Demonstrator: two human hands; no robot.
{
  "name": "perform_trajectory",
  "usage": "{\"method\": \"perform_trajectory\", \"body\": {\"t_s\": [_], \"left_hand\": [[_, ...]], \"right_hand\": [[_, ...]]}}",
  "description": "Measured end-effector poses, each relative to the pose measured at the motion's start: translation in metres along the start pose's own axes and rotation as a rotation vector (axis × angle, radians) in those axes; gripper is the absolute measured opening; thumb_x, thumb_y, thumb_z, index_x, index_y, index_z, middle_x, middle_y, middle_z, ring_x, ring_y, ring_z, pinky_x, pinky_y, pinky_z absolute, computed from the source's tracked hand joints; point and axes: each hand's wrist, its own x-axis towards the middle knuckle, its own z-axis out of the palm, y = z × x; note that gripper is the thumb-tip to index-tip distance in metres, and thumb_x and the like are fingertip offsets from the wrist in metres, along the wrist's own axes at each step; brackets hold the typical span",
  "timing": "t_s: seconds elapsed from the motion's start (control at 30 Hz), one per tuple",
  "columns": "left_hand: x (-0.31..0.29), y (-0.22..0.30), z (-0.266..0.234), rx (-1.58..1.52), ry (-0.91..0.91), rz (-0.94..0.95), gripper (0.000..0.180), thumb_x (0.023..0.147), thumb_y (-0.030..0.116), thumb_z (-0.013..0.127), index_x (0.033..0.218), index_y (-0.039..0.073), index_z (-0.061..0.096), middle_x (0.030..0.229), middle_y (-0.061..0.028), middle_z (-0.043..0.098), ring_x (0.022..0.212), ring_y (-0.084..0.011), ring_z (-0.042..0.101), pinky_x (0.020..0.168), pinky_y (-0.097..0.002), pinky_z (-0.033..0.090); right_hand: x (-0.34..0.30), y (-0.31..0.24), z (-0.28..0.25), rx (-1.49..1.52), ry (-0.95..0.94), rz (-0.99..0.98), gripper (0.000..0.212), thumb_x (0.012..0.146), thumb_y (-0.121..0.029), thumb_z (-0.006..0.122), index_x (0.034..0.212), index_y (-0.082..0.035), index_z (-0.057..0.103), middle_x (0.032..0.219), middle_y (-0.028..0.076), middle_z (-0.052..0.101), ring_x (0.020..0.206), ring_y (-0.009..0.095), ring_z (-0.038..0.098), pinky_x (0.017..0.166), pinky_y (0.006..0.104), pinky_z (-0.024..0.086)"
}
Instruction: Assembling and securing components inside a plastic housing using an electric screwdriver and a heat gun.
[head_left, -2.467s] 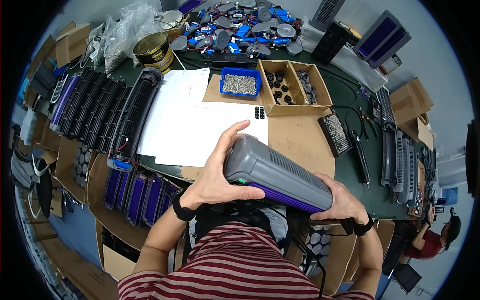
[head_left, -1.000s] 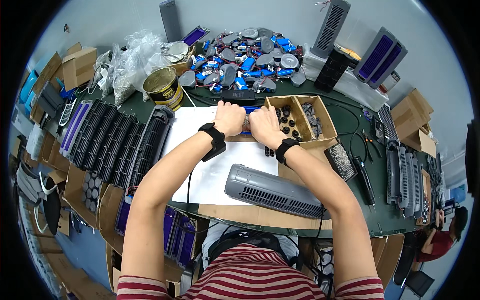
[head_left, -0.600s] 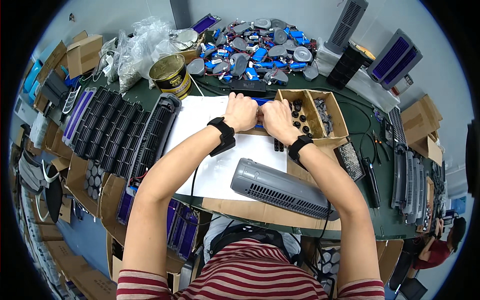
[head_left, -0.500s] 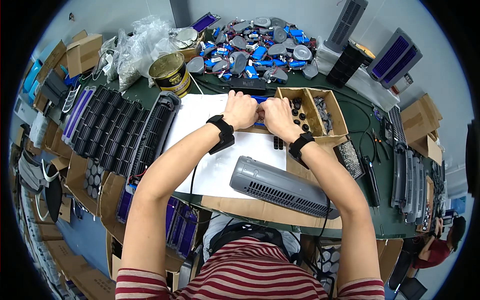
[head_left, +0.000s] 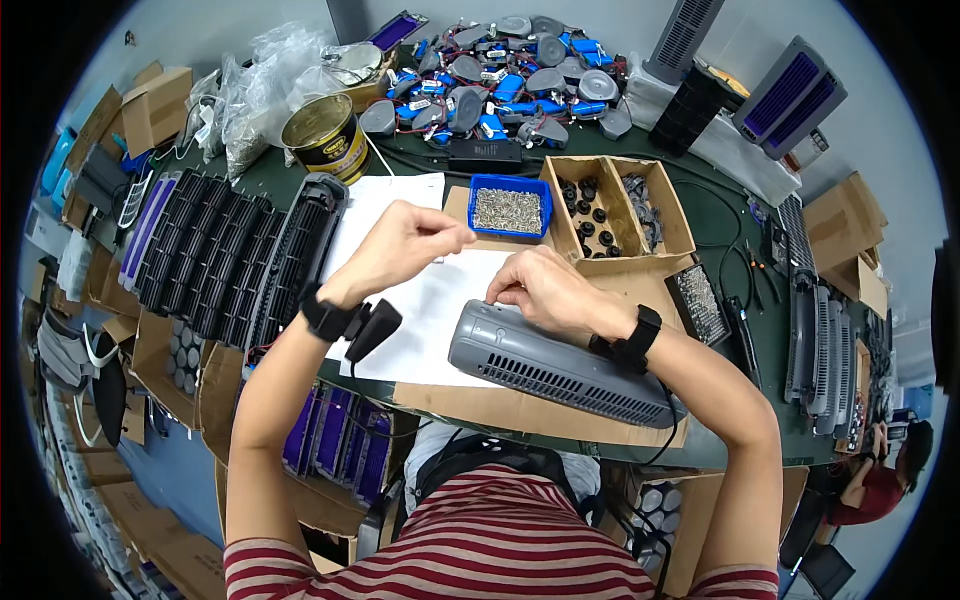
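Nearest to me, past the striped shirt, is the cardboard at the table edge. The grey housing lies slantwise there, its left end on the white paper, its slotted side toward the person. A black cable passes over its right end; I would keep it slack, so that it does not pull the housing.

The right hand is bent down, fingers nearly closed, with fingertips at the upper edge of the left end. I cannot tell if they touch it, or if they have something small between them. In my judgement this is fine fingertip work: better to come straight down, place gently and release without sweeping sideways. The housing looks smooth and is not held by any grip I can see, so it could slide.

A little farther, the left hand is above the paper, half curled, thumb near forefinger; what it holds, I cannot make out. I would use it to steady the housing.

Beyond are the blue tray of small metal pieces and, just beside it, the parts box.
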Motion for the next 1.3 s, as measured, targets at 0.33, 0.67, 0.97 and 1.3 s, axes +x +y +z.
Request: {"method": "perform_trajectory", "body": {"t_s": [0.33,0.67,0.97,1.3], "left_hand": [[-0.138,-0.01,0.016,-0.528,0.028,-0.177,0.009,0.085,0.006,0.076,0.092,0.001,0.073,0.084,-0.0018,0.069,0.075,-0.0059,0.062,0.068,-0.0195,0.05],[-0.145,-0.031,0.098,-0.686,0.216,-0.083,0.01,0.097,0.009,0.063,0.102,0.001,0.06,0.09,-0.0003,0.063,0.082,-0.005,0.058,0.078,-0.02,0.047],[-0.148,-0.029,0.119,-0.591,0.437,-0.173,0.014,0.088,-0.001,0.07,0.102,-0.001,0.074,0.094,-0.0065,0.071,0.081,-0.0075,0.062,0.074,-0.0201,0.05],[-0.139,-0.027,0.134,0.04,0.533,0.115,0.012,0.083,0.0,0.074,0.094,-0.001,0.074,0.086,-0.0112,0.068,0.071,-0.0176,0.067,0.065,-0.0259,0.054]], "right_hand": [[0.001,0.002,0.002,0.044,-0.011,-0.045,0.018,0.076,0.012,0.064,0.092,0.004,0.059,0.078,0.016,0.067,0.074,0.026,0.067,0.066,0.036,0.053],[-0.002,-0.002,0.004,0.026,0.024,-0.134,0.025,0.074,0.014,0.063,0.094,0.003,0.053,0.076,0.017,0.067,0.072,0.03,0.068,0.064,0.0378,0.053],[-0.008,-0.002,-0.001,0.056,-0.025,-0.114,0.026,0.077,0.012,0.065,0.099,0.002,0.056,0.085,0.019,0.071,0.082,0.031,0.071,0.072,0.0379,0.055],[-0.014,0.001,0.003,0.016,-0.028,-0.12,0.024,0.076,0.014,0.057,0.098,0.004,0.061,0.089,0.021,0.07,0.086,0.031,0.069,0.074,0.038,0.055]]}}
